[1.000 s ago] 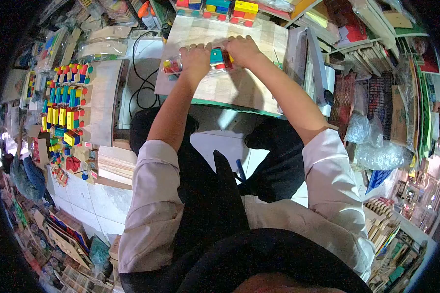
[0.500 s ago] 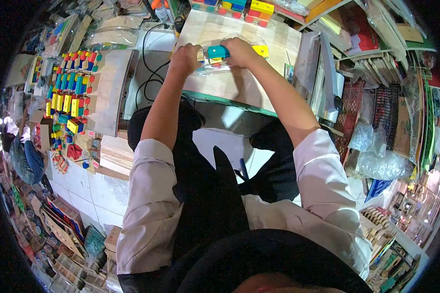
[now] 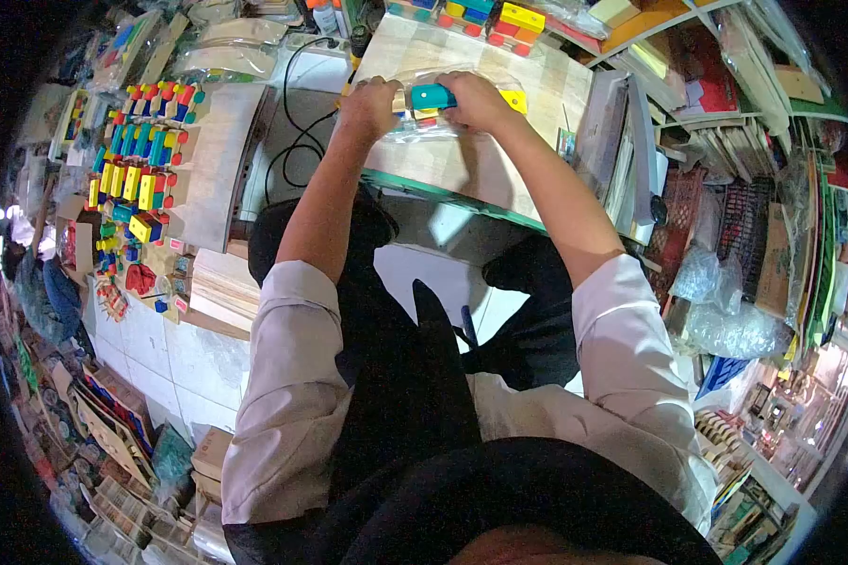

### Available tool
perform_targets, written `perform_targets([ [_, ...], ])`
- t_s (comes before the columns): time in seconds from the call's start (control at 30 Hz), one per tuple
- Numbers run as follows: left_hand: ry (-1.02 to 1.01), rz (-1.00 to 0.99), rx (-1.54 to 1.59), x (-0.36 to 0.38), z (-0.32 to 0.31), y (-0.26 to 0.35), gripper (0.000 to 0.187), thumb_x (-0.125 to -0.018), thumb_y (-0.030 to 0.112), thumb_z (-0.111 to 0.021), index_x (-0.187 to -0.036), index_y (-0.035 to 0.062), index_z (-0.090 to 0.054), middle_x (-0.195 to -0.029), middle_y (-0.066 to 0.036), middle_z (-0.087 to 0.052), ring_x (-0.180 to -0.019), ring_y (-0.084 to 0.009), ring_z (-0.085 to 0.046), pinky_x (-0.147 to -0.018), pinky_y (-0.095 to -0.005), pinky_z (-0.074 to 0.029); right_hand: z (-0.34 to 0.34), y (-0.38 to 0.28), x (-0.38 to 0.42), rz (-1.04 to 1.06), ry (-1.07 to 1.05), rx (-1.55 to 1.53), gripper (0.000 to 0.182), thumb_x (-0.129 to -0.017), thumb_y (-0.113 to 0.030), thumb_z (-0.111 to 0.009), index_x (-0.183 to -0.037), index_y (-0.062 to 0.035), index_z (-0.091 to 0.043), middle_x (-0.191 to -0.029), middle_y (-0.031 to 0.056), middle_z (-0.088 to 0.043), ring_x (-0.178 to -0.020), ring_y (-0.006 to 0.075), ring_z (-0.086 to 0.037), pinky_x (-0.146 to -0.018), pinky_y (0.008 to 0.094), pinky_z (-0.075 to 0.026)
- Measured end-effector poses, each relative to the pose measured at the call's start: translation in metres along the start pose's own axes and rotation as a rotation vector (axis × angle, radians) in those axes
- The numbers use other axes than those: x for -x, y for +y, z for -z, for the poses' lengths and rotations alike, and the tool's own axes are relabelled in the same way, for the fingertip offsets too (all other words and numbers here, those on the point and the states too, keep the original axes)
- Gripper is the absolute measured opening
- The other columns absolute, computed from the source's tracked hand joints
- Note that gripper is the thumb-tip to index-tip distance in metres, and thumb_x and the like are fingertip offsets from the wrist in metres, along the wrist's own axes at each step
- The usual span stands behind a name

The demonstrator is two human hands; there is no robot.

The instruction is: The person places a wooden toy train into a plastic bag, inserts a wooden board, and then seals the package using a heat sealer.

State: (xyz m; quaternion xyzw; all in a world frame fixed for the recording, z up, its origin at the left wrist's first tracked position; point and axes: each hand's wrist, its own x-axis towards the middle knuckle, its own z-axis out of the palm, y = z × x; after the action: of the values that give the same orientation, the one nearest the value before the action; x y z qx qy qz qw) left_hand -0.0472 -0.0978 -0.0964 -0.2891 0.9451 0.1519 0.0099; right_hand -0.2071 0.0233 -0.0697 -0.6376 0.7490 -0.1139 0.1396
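Here's the teal block [image 3: 430,97] over the surface [image 3: 424,168], your left hand [image 3: 369,108] curled left of it, your right hand [image 3: 481,100] over its right end, whether pinching I can't tell; it looks light, stiff, slippery amid clear plastic [image 3: 415,135], best gripped endwise.

Left hand [image 3: 369,107]: curled, back upward
Right hand [image 3: 477,101]: curled, near left
Left forearm [image 3: 323,212]: stretched forward
Right forearm [image 3: 561,193]: slanting inward
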Motion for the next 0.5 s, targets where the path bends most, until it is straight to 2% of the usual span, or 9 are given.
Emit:
perform_targets([
  [0.07, 0.007, -0.018, 0.010, 0.004, 0.001, 0.006, 0.055, -0.061, 0.025, -0.076, -0.112, 0.0168, -0.057, -0.102, -0.012, -0.059, -0.100, -0.0314, -0.056, -0.086, -0.0422, -0.046, -0.005, 0.006, 0.001, 0.016, 0.042, -0.037, 0.042, -0.061, -0.009, -0.073, -0.100, -0.0053, -0.058, -0.097, 0.0163, -0.062, -0.093, 0.0331, -0.059, -0.081, 0.0410, -0.048],
  [0.13, 0.360, 0.010, -0.061, 0.016, 0.018, 0.023, 0.058, -0.059, 0.027, -0.078, -0.112, 0.0168, -0.056, -0.105, -0.010, -0.057, -0.106, -0.0309, -0.052, -0.090, -0.0444, -0.042, -0.002, 0.012, 0.001, 0.032, 0.087, -0.073, 0.043, -0.060, -0.010, -0.074, -0.100, -0.0054, -0.058, -0.098, 0.0160, -0.062, -0.094, 0.0328, -0.059, -0.081, 0.0410, -0.048],
  [0.17, 0.360, 0.007, -0.062, 0.014, 0.025, 0.029, 0.058, -0.059, 0.027, -0.078, -0.112, 0.0168, -0.056, -0.105, -0.010, -0.057, -0.106, -0.0309, -0.052, -0.090, -0.0444, -0.042, 0.007, 0.014, 0.003, 0.011, 0.088, -0.040, 0.046, -0.059, -0.013, -0.075, -0.101, -0.0056, -0.058, -0.099, 0.0155, -0.062, -0.094, 0.0325, -0.059, -0.081, 0.0408, -0.048],
  [0.23, 0.361, -0.222, 0.078, 0.007, 0.036, 0.039, 0.064, -0.058, 0.028, -0.078, -0.116, 0.0169, -0.053, -0.112, -0.008, -0.054, -0.111, -0.0291, -0.049, -0.091, -0.0459, -0.037, 0.023, 0.016, 0.007, -0.013, 0.090, -0.002, 0.050, -0.058, -0.015, -0.077, -0.102, -0.0058, -0.057, -0.099, 0.0150, -0.062, -0.095, 0.0321, -0.059, -0.081, 0.0406, -0.049],
  [0.27, 0.245, -0.287, 0.118, -0.002, 0.030, 0.042, 0.064, -0.061, 0.027, -0.077, -0.118, 0.0154, -0.051, -0.120, -0.008, -0.052, -0.113, -0.0273, -0.049, -0.089, -0.0461, -0.037, 0.031, 0.013, 0.012, -0.127, -0.032, 0.038, 0.055, -0.056, -0.017, -0.078, -0.106, -0.0051, -0.056, -0.101, 0.0164, -0.062, -0.095, 0.0325, -0.059, -0.082, 0.0397, -0.048],
  [0.3, 0.248, -0.293, 0.123, -0.005, 0.022, 0.048, 0.064, -0.061, 0.027, -0.077, -0.118, 0.0154, -0.051, -0.120, -0.008, -0.052, -0.113, -0.0273, -0.049, -0.089, -0.0461, -0.037, 0.036, 0.014, 0.016, -0.243, -0.152, 0.080, 0.061, -0.055, -0.019, -0.079, -0.109, -0.0044, -0.055, -0.103, 0.0178, -0.061, -0.095, 0.0328, -0.059, -0.083, 0.0389, -0.047],
  [0.33, 0.270, -0.312, 0.103, -0.008, 0.012, 0.055, 0.058, -0.063, 0.024, -0.076, -0.115, 0.0145, -0.053, -0.120, -0.007, -0.052, -0.112, -0.0265, -0.049, -0.090, -0.0451, -0.037, 0.031, 0.023, 0.017, -0.183, -0.166, 0.101, 0.068, -0.052, -0.025, -0.082, -0.111, -0.0032, -0.055, -0.103, 0.0170, -0.062, -0.095, 0.0323, -0.060, -0.082, 0.0384, -0.048],
  [0.43, 0.367, -0.353, 0.051, -0.013, -0.007, 0.062, 0.048, -0.067, 0.019, -0.072, -0.111, 0.0115, -0.056, -0.114, -0.009, -0.056, -0.102, -0.0273, -0.056, -0.087, -0.0432, -0.041, 0.033, 0.025, 0.025, -0.230, -0.261, 0.101, 0.073, -0.049, -0.029, -0.083, -0.112, -0.0062, -0.055, -0.100, 0.0160, -0.063, -0.094, 0.0321, -0.060, -0.081, 0.0391, -0.049],
  [0.5, 0.066, -0.253, 0.055, -0.017, -0.004, 0.065, 0.047, -0.069, 0.014, -0.069, -0.114, 0.0116, -0.056, -0.105, -0.011, -0.061, -0.093, -0.0291, -0.061, -0.081, -0.0424, -0.046, 0.025, 0.036, 0.029, -0.200, -0.280, 0.183, 0.070, -0.052, -0.030, -0.081, -0.114, -0.0105, -0.055, -0.098, 0.0150, -0.064, -0.091, 0.0314, -0.061, -0.079, 0.0401, -0.050],
])
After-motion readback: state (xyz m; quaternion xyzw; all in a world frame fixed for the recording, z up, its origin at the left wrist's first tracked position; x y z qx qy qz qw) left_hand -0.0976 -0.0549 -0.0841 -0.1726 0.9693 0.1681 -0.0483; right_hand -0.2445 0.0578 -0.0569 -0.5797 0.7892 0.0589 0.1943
